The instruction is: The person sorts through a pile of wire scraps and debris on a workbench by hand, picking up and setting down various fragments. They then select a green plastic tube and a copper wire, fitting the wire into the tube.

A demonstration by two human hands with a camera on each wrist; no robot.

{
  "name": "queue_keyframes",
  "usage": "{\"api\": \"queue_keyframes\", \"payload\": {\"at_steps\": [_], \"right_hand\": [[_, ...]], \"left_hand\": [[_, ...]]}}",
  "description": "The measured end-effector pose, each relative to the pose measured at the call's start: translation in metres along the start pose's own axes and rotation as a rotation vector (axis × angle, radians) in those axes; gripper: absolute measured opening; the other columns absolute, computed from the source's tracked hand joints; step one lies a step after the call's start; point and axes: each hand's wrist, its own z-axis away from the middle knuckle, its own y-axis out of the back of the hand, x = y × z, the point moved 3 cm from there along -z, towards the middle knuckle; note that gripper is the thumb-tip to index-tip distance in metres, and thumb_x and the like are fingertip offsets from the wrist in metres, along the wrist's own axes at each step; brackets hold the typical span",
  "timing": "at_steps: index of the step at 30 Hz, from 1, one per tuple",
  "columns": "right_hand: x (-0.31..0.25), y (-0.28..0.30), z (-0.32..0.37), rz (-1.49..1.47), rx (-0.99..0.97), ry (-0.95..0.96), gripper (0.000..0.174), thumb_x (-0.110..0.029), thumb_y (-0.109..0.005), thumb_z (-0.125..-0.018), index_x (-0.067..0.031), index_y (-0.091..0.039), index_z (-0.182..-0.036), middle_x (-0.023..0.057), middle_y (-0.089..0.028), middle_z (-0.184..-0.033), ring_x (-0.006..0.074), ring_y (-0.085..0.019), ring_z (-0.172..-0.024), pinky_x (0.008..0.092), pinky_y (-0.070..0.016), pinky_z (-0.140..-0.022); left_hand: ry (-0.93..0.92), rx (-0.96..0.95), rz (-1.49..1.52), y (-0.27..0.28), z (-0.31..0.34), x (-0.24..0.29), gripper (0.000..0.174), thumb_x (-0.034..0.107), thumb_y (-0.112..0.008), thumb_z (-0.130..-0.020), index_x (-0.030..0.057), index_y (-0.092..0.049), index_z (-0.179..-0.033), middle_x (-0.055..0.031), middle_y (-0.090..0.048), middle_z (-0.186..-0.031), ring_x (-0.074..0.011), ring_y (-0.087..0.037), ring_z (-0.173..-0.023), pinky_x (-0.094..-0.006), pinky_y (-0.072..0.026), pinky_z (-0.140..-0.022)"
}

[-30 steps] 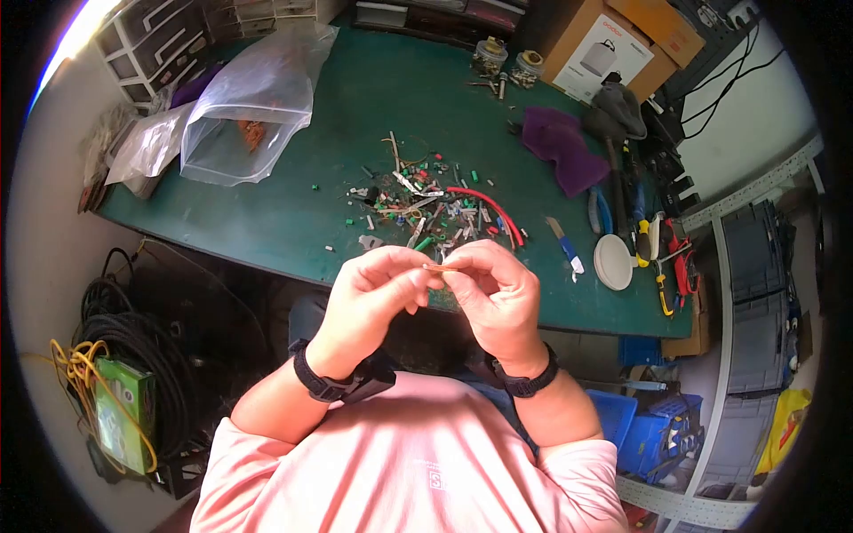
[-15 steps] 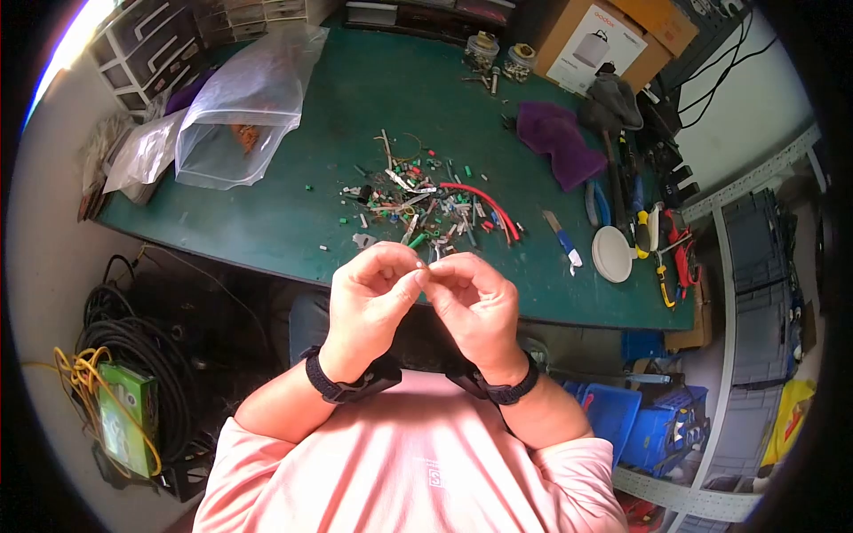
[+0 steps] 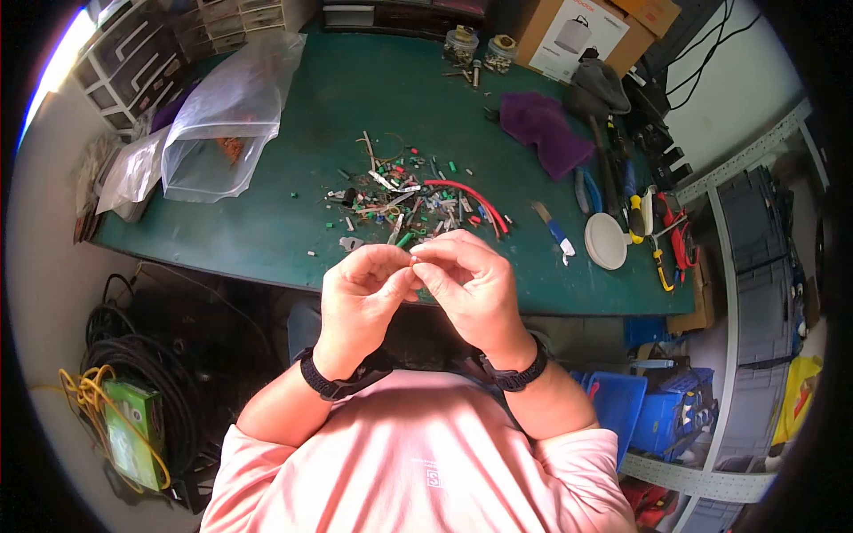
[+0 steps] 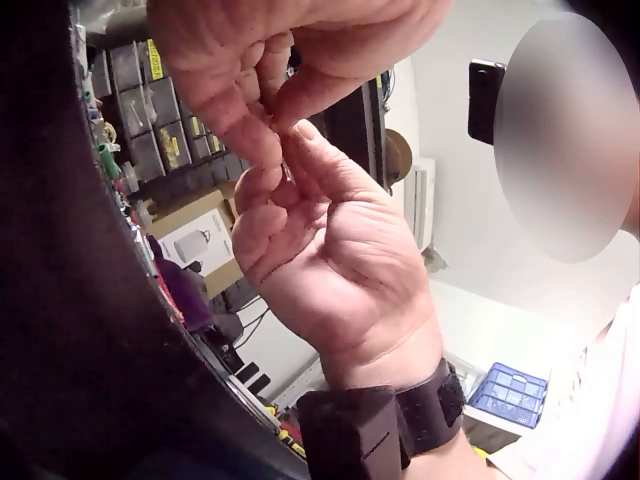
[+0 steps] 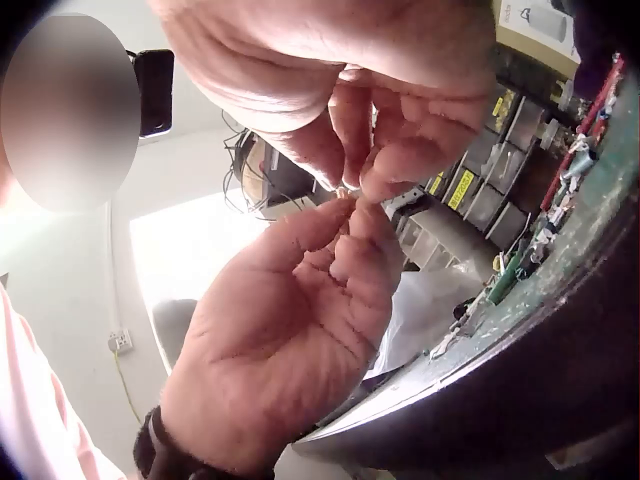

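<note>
Above the front edge of the table, my left hand (image 3: 360,289) and right hand (image 3: 471,289) meet fingertip to fingertip. Between them they pinch a thin copper-coloured wire piece (image 3: 414,259), mostly covered by thumbs and fingers. A small orange bit of the wire (image 5: 343,193) peeks out in the right wrist view. There the left hand (image 5: 290,315) is seen palm side, other fingers curled in. The left wrist view shows the right hand (image 4: 340,250) pinching at the same spot. Just beyond the hands lies a pile of scrap wire and insulation bits (image 3: 395,200).
Red tubing (image 3: 471,197) curves over the pile. At left lies a clear plastic bag (image 3: 218,151) with copper-coloured scrap inside. To the right are a purple cloth (image 3: 546,133), a blue-handled knife (image 3: 555,233), a round white lid (image 3: 606,242) and pliers (image 3: 662,266).
The wire piece showed lengthwise between the fingertips a second ago; now only a small bit shows. The hands have drawn closer together, and the head view has shifted slightly.
</note>
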Motion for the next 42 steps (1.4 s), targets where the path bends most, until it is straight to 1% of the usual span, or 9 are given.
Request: {"api": "queue_keyframes", "payload": {"at_steps": [2,7,17,24,25,26,33,37,42], "right_hand": [[0.001,0.000,0.000,0.041,0.003,0.022,0.013,0.004,-0.067,-0.086,0.0021,-0.067,-0.098,0.0068,-0.063,-0.093,0.0117,-0.064,-0.078,0.0218,-0.0514,-0.063],[0.004,0.000,0.002,-0.108,0.011,-0.082,0.007,0.005,-0.066,-0.087,0.0040,-0.066,-0.094,0.0075,-0.062,-0.092,0.0122,-0.064,-0.078,0.0225,-0.0529,-0.065],[-0.001,0.001,0.003,-0.132,0.004,-0.062,0.004,0.006,-0.063,-0.088,0.0059,-0.065,-0.091,0.0078,-0.062,-0.091,0.0127,-0.065,-0.075,0.0231,-0.0538,-0.065],[-0.001,0.000,0.003,-0.291,-0.018,-0.183,0.005,0.006,-0.059,-0.091,0.0070,-0.064,-0.088,0.0070,-0.061,-0.085,0.0124,-0.065,-0.071,0.0236,-0.0536,-0.063],[0.000,0.000,0.004,-0.330,-0.019,-0.200,0.005,0.006,-0.059,-0.090,0.0070,-0.063,-0.087,0.0069,-0.061,-0.084,0.0123,-0.065,-0.071,0.0236,-0.0537,-0.063],[0.000,0.000,0.004,-0.330,-0.018,-0.200,0.005,0.006,-0.059,-0.090,0.0070,-0.063,-0.087,0.0069,-0.061,-0.084,0.0123,-0.065,-0.071,0.0236,-0.0537,-0.063],[0.006,-0.004,0.006,-0.356,0.000,-0.289,0.005,0.004,-0.059,-0.090,0.0038,-0.062,-0.085,0.0069,-0.065,-0.075,0.0109,-0.064,-0.065,0.0239,-0.0535,-0.060],[-0.002,-0.002,0.004,-0.347,-0.008,-0.356,0.006,0.003,-0.059,-0.090,0.0036,-0.061,-0.084,0.0067,-0.065,-0.073,0.0100,-0.063,-0.064,0.0232,-0.0527,-0.059],[0.006,-0.009,0.007,-0.426,0.045,-0.303,0.005,0.003,-0.059,-0.089,0.0032,-0.060,-0.085,0.0057,-0.064,-0.072,0.0087,-0.062,-0.062,0.0226,-0.0517,-0.055]], "left_hand": [[-0.003,-0.011,0.005,0.001,0.000,0.000,0.010,-0.001,-0.064,-0.090,-0.0041,-0.062,-0.099,-0.0066,-0.068,-0.085,-0.0106,-0.065,-0.074,-0.0237,-0.0561,-0.068],[0.013,-0.029,-0.004,0.001,0.000,-0.001,0.011,-0.001,-0.066,-0.090,-0.0040,-0.063,-0.099,-0.0066,-0.068,-0.084,-0.0103,-0.065,-0.073,-0.0236,-0.0559,-0.067],[0.007,0.013,-0.037,0.000,0.002,-0.003,0.010,-0.001,-0.068,-0.088,-0.0047,-0.064,-0.097,-0.0074,-0.068,-0.083,-0.0103,-0.065,-0.071,-0.0229,-0.0553,-0.062],[-0.012,-0.009,-0.054,-0.001,0.002,-0.002,0.007,-0.002,-0.068,-0.088,-0.0045,-0.066,-0.094,-0.0071,-0.068,-0.078,-0.0103,-0.064,-0.067,-0.0224,-0.0542,-0.060],[-0.023,-0.020,-0.065,-0.001,0.003,-0.001,0.006,-0.004,-0.066,-0.088,-0.0051,-0.065,-0.094,-0.0091,-0.067,-0.080,-0.0122,-0.064,-0.067,-0.0236,-0.0544,-0.059],[-0.034,-0.031,-0.075,-0.001,0.003,-0.001,0.005,-0.006,-0.064,-0.088,-0.0058,-0.064,-0.093,-0.0110,-0.066,-0.081,-0.0141,-0.064,-0.066,-0.0249,-0.0546,-0.058],[-0.027,-0.049,-0.113,0.001,0.004,-0.001,0.005,-0.007,-0.064,-0.088,-0.0062,-0.064,-0.094,-0.0112,-0.066,-0.081,-0.0143,-0.063,-0.066,-0.0251,-0.0535,-0.059],[-0.005,-0.056,-0.053,0.000,0.004,-0.001,0.005,-0.002,-0.065,-0.089,-0.0057,-0.065,-0.094,-0.0103,-0.067,-0.078,-0.0140,-0.064,-0.066,-0.0249,-0.0542,-0.059],[0.083,-0.069,0.107,0.002,0.003,-0.007,0.007,0.002,-0.065,-0.091,-0.0051,-0.065,-0.093,-0.0115,-0.068,-0.077,-0.0153,-0.066,-0.066,-0.0262,-0.0554,-0.059]]}}
